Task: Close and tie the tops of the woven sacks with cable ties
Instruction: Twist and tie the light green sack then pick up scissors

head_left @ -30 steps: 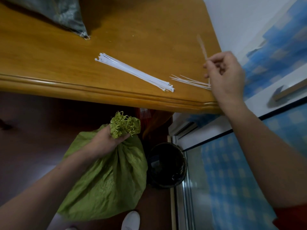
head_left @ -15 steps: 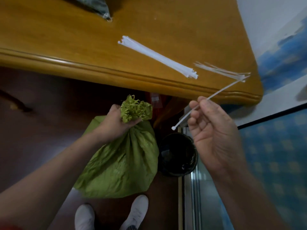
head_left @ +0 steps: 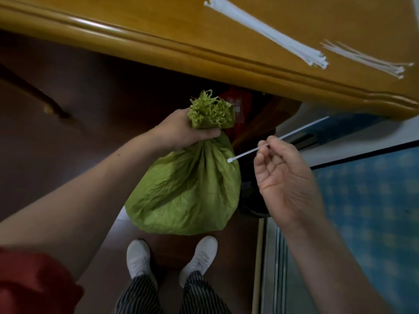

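A green woven sack stands on the floor in front of my feet, its top bunched into a frayed tuft. My left hand grips the gathered neck just under the tuft. My right hand pinches one white cable tie between thumb and fingertips, palm up. The tie's head end points at the sack's neck, a short way right of it, not touching. Two loose bundles of white cable ties lie on the wooden table above.
The wooden table's rounded edge overhangs the sack. A dark round bin sits right of the sack, mostly hidden. My white shoes are just below it. A blue patterned surface fills the right side.
My right hand has come down from the table with one cable tie and moved left toward the sack's neck. My left hand keeps its grip on the neck.
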